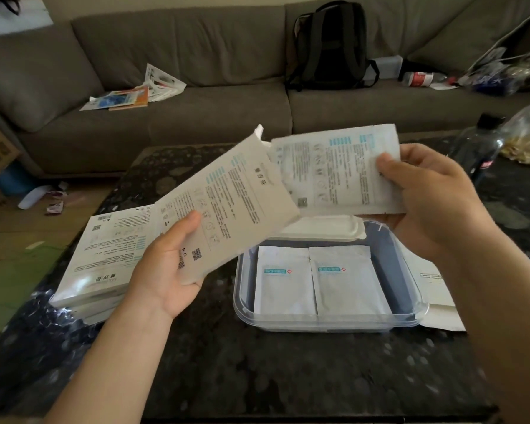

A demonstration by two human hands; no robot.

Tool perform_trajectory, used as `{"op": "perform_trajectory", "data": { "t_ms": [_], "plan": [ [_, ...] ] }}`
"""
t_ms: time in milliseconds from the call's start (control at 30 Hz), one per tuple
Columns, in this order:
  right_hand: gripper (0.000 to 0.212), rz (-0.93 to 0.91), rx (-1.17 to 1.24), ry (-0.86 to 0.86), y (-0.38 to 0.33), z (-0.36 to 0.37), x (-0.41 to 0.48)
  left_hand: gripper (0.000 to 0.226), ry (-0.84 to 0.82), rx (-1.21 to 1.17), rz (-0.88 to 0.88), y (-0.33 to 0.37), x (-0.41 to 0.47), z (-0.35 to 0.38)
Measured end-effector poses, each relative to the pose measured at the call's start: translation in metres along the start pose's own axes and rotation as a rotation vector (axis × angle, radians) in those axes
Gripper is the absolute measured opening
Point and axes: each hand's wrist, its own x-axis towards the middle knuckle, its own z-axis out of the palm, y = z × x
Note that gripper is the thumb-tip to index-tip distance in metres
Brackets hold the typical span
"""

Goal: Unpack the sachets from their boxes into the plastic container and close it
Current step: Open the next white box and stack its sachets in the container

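Two sachets (pixel 283 283) lie flat in the plastic container (pixel 328 327), lower centre.
Your left hand (pixel 166 270) grips the open box (pixel 233 203); your right hand (pixel 426 194) pinches a sachet (pixel 334 172) at its mouth.

Backpack (pixel 331 47) on sofa (pixel 181 120); perhaps a bottle (pixel 475 152).

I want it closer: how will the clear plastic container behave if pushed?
Probably light: the plastic container shows only two flat sachets inside. Likely slides easily on the glossy table; its low, wide shape makes tipping unlikely.
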Motion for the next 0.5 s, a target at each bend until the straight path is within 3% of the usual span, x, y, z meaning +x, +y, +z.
{"op": "perform_trajectory", "data": {
  "t_ms": [267,400,500],
  "plan": [
    [0.015,0.028,0.133,0.073,0.001,-0.015,0.006,0.035,0.078,-0.187,0.058,0.006,-0.004,0.003],
    [0.041,0.008,0.082,0.026,0.003,-0.019,0.007,0.042,0.082,-0.284,0.066,0.006,-0.006,0.003],
    [0.035,-0.009,-0.054,-0.046,0.001,-0.02,0.005,0.038,0.072,-0.293,0.074,0.006,-0.007,0.003]
  ]
}}
